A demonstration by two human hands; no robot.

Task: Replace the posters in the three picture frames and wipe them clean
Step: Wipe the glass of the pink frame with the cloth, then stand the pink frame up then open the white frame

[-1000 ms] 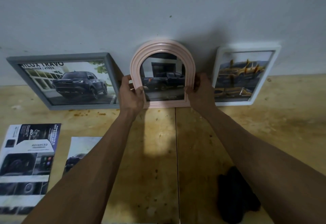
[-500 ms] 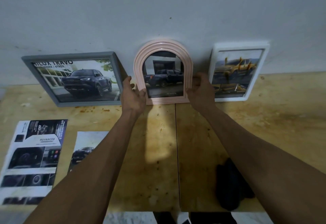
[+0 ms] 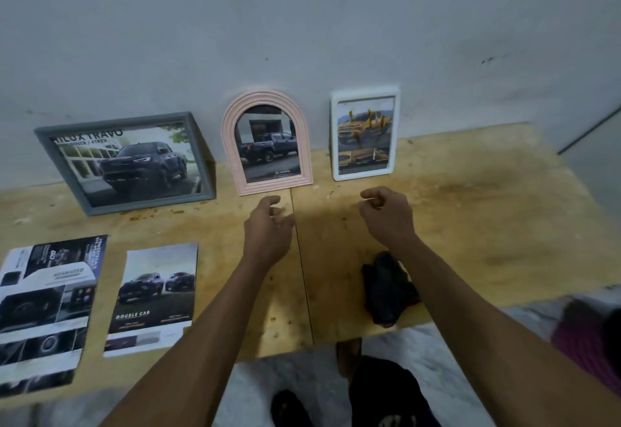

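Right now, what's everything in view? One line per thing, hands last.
grey frame: 1, grey, left, leaning on the wall, dark truck poster.
pink frame: 1, pink, arched, middle, against the wall.
white frame: 1, white, right, yellow truck poster.
loose posters: 2, lying flat front left, large, small.
cloth: 1, black, front right near the edge.
table: 1, tan wood.
left hand: 1, empty, before the pink frame.
right hand: 1, empty, loosely curled.
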